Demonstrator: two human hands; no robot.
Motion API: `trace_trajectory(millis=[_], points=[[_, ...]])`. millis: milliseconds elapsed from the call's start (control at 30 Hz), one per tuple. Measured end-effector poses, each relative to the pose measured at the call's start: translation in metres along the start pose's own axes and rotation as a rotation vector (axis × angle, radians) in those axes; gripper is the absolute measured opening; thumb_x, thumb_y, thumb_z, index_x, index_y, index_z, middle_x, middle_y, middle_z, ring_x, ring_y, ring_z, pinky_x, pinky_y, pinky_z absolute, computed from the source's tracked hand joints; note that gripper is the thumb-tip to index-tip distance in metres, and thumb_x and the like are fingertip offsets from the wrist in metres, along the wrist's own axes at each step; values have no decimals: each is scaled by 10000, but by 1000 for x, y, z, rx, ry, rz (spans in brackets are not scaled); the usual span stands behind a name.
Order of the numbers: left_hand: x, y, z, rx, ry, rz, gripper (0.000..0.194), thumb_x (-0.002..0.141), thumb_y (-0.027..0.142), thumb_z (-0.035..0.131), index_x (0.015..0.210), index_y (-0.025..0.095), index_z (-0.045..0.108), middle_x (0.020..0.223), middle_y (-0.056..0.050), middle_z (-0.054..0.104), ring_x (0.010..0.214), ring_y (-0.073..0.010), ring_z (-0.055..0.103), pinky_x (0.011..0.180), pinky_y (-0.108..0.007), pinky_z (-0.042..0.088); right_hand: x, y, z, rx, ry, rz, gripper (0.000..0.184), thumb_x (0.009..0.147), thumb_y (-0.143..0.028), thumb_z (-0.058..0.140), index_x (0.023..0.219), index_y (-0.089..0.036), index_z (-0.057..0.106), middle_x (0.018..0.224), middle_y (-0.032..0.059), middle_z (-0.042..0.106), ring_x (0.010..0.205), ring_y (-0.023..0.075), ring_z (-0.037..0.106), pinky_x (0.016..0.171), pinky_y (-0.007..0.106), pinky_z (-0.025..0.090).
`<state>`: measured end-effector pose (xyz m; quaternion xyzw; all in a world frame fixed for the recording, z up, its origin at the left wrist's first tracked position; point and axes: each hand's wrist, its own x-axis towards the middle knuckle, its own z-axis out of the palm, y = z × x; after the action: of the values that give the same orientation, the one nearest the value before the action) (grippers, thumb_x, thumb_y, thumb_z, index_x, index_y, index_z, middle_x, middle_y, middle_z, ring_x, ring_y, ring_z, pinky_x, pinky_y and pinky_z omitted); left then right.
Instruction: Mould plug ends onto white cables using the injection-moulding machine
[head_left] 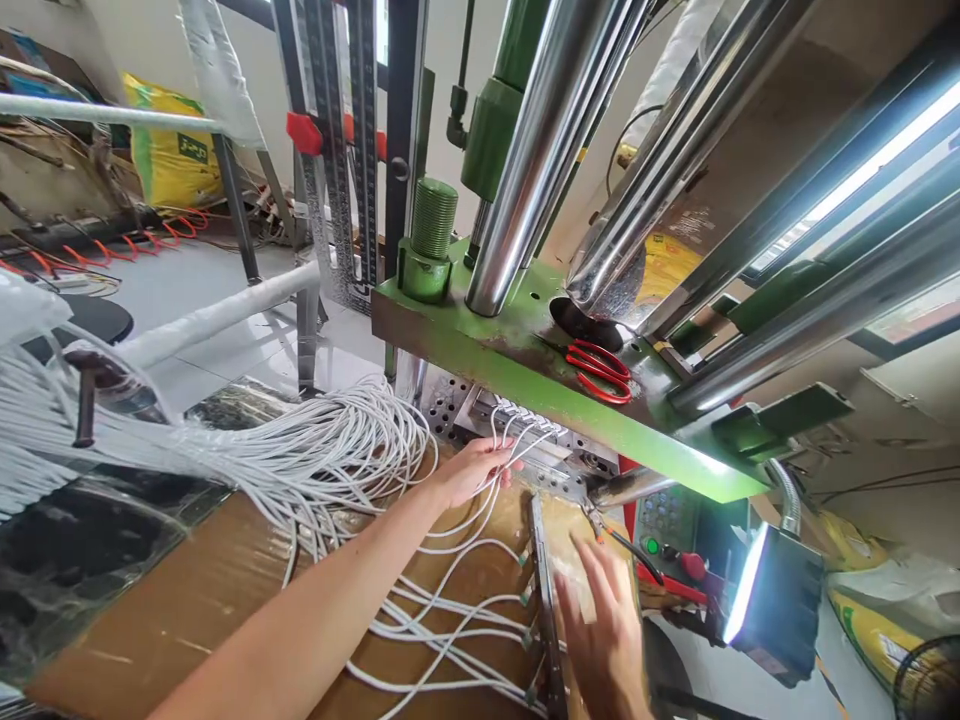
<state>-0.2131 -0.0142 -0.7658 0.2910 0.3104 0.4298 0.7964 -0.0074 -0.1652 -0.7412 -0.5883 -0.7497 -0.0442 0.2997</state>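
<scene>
My left hand (476,472) is closed around a few white cables (491,495). They run up from it to a row of white ends in the metal mould (544,455) under the green press plate (517,350). My right hand (604,625) is lower and to the right, its fingers apart and slightly blurred, with nothing seen in it. Beside it, a narrow metal bar (549,610) holds the ends of several more white cables (450,625). Pliers (626,545) with dark and orange handles lie just past the right fingertips.
Red-handled scissors (600,372) rest on the press plate. A large bundle of white cables (352,450) covers the left of the brown work surface (187,610). Shiny steel columns (525,150) rise from the plate. At the right are a lit work lamp (772,600) and a control box (660,520).
</scene>
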Motion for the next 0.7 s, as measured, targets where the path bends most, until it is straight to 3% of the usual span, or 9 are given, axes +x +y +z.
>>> trace_trajectory(millis=[133, 200, 267, 333, 433, 533, 600, 700], points=[[0, -1, 1, -11, -8, -2, 267, 851, 112, 626, 1116, 79, 621, 811, -102, 696, 553, -105, 581, 577, -237, 487, 129, 10, 43, -95, -78, 41, 395, 967, -319, 368, 1193, -101, 606, 1172, 202, 634, 1107, 307, 565, 967, 481, 420], [0, 0, 1, -9, -11, 2, 243, 854, 103, 609, 1095, 74, 628, 808, -105, 693, 554, -105, 577, 573, -236, 487, 178, 10, 69, -61, -93, 30, 403, 977, -285, 322, 1097, -75, 645, 1050, 194, 676, 1024, 265, 605, 951, 428, 419], [1, 0, 2, -6, -4, 5, 233, 863, 105, 593, 1091, 78, 629, 810, -100, 688, 560, -102, 577, 576, -230, 488, 206, 1, 87, -3, -110, -6, 397, 982, -273, 318, 1056, -82, 658, 973, 160, 696, 953, 219, 625, 912, 364, 436], [1, 1, 3, -4, -1, 8, 224, 857, 114, 606, 1077, 82, 637, 787, -83, 678, 555, -95, 569, 573, -220, 485, 208, -11, 91, 56, -131, -51, 362, 980, -278, 349, 1037, -120, 670, 942, 125, 710, 903, 203, 636, 869, 333, 461], [1, 1, 3, -1, -15, 14, 225, 818, 131, 669, 1037, 79, 657, 745, -58, 659, 522, -84, 542, 565, -217, 483, 171, -25, 71, 132, -172, -120, 332, 982, -291, 371, 997, -197, 688, 900, 71, 727, 820, 183, 655, 800, 298, 496], [0, 1, 1, 12, -18, 15, 287, 814, 151, 690, 1089, 83, 644, 793, -77, 679, 539, -89, 560, 583, -221, 489, 99, -13, 23, 157, -169, -120, 322, 986, -314, 381, 965, -214, 686, 857, 44, 734, 759, 159, 669, 727, 257, 510], [-1, 1, 0, 28, -4, 22, 308, 834, 158, 672, 1128, 81, 622, 833, -100, 695, 562, -98, 582, 591, -221, 487, 39, 10, -15, 126, -114, -35, 308, 976, -327, 408, 934, -194, 682, 857, 64, 737, 753, 172, 686, 688, 259, 521], [-1, 1, -1, 52, 6, 27, 288, 853, 150, 647, 1129, 75, 610, 854, -118, 701, 566, -106, 590, 595, -232, 487, -44, 51, -66, -55, 60, 222, 374, 975, -410, 372, 912, -258, 708, 898, 77, 731, 823, 219, 701, 731, 315, 538]])
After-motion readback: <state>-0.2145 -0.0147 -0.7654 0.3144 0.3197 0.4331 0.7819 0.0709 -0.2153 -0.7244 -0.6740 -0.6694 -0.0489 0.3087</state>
